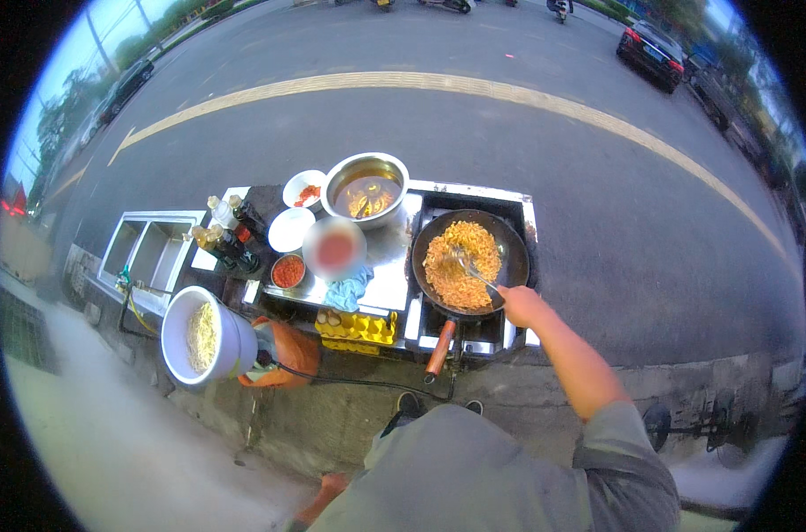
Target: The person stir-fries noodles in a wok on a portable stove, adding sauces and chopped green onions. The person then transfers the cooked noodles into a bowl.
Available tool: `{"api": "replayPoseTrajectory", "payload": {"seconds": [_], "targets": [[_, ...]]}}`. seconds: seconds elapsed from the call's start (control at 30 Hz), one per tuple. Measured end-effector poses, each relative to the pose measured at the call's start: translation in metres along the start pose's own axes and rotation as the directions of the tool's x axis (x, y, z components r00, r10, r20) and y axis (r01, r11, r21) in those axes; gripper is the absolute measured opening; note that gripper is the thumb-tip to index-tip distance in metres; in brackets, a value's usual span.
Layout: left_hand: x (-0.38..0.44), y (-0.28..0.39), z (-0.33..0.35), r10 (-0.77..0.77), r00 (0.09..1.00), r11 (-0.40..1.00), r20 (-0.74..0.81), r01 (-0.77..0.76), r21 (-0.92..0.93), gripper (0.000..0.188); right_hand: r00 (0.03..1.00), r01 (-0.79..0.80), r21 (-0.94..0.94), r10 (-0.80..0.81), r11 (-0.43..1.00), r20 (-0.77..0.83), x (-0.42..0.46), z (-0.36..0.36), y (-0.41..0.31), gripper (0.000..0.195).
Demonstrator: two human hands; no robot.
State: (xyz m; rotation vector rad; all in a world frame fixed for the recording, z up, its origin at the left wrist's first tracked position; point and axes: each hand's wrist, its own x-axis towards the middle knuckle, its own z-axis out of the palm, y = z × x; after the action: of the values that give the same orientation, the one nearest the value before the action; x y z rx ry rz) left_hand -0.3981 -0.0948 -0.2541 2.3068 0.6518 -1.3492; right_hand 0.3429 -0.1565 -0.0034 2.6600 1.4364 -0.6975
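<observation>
My right hand [521, 306] grips the handle of a metal spoon or ladle [477, 274]. Its head is down in orange-brown fried rice [466, 292], blurred there. The rice fills much of a dark wok-like pan [514, 267] on the stove at the right of the cooking stand. From the pan a wooden handle [441, 349] points back toward me, with no hand on it. Low in the picture, my left hand [334, 483] is partly visible beside my body, away from the stand; its fingers cannot be made out.
Left of the pan stand a steel basin of liquid [403, 189], a bowl of red food [288, 271], sauce bottles [233, 246] and a blue cloth [348, 291]. A white bucket of pale shreds [176, 339] and yellow egg trays [366, 327] are nearer. A hose [369, 382] crosses below.
</observation>
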Motion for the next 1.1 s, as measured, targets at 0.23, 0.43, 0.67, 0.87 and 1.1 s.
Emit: {"api": "replayPoseTrajectory", "payload": {"seconds": [0.23, 0.43, 0.67, 0.87, 1.1], "targets": [[0.117, 0.011, -0.101, -0.067, 0.955, 0.766, -0.288, -0.135, -0.628, 0.015, 0.991, -0.053, -0.071, 0.044, 0.996, -0.123, -0.012, -0.033, 0.007, 0.047], [0.079, 0.111, -0.287, -0.263, 0.907, -0.195, -0.330, -0.385, -0.902, 0.018, 0.994, -0.010, 0.127, 0.024, 0.992, -0.109, 0.007, 0.023, 0.027, 0.051], [0.089, 0.117, -0.175, -0.295, 0.914, 0.040, -0.278, -0.279, -0.959, 0.032, 0.983, -0.183, 0.917, 0.064, 0.354, 0.171, -0.044, -0.001, 0.046, 0.050], [0.038, 0.084, -0.020, -0.297, 0.941, 0.837, -0.160, 0.175, -0.519, 0.024, 0.956, -0.233, 0.542, 0.088, 0.807, 0.280, -0.026, 0.021, 0.036, 0.050], [-0.018, 0.131, 0.003, -0.511, 0.859, 0.110, 0.015, 0.082, -0.991, 0.020, 0.970, 0.044, 0.228, -0.096, 0.973, 0.221, 0.000, 0.039, 0.051, 0.051]]}}
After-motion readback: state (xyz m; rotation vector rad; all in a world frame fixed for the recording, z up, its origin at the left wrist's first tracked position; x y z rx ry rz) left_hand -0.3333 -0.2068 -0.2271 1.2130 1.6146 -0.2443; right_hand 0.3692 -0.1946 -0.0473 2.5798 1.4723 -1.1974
